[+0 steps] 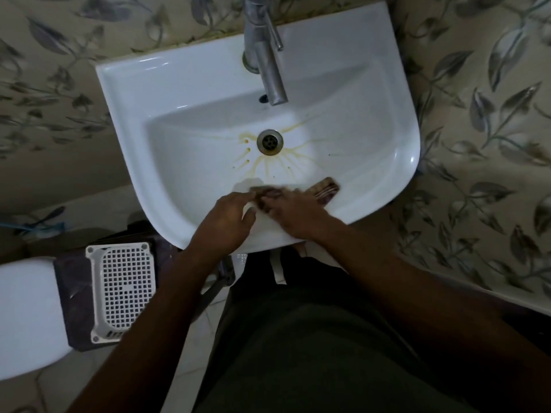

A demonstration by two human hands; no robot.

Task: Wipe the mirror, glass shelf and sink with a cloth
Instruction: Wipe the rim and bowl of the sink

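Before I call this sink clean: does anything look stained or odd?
Yes. Yellow-brown streaks fan out from the drain across the sink bowl, with small spots beside them.

Brownish, blurred cloth [323, 190] on white sink's [396, 84] near rim.

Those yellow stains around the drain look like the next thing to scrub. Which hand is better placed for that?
Probably the right hand: it lies flat on the cloth at the sink's front rim. The left hand only touches the cloth's end.
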